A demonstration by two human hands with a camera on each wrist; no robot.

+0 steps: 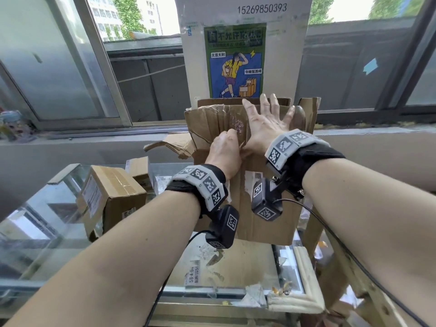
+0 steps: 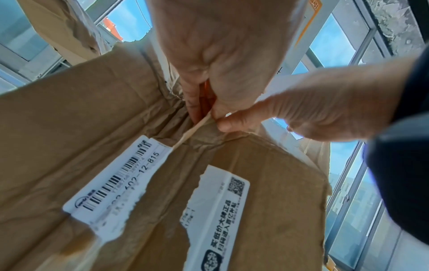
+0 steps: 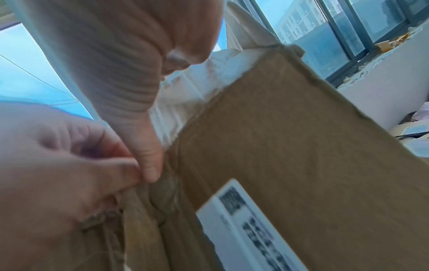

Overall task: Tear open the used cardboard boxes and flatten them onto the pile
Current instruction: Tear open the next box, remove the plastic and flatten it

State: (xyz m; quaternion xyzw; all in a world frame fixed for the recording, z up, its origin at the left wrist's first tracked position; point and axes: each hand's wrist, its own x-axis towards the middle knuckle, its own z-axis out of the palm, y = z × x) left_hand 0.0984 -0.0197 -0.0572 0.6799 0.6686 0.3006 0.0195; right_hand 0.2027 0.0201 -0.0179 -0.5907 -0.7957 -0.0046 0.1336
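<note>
A worn brown cardboard box (image 1: pixel 266 220) stands upright at the centre of the head view, with torn white labels (image 2: pixel 116 183) on its near face. At the crumpled fold below its top flap, my left hand (image 1: pixel 226 142) pinches a thin tan tape strip (image 2: pixel 192 132) that runs down to a label. My right hand (image 1: pixel 266 121) lies flat on the raised flap (image 1: pixel 212 121) with fingers spread. Its thumb (image 3: pixel 148 165) presses the fold right beside the left hand's fingertips (image 3: pixel 116 170). The box's inside is hidden.
A smaller taped box (image 1: pixel 111 199) sits at the left on a glass counter (image 1: pixel 47 232). Torn cardboard pieces (image 1: pixel 169 145) lie behind it. A tall cardboard sheet with a poster (image 1: pixel 236 60) leans against the window. A pale wooden frame (image 1: pixel 306 279) stands at the lower right.
</note>
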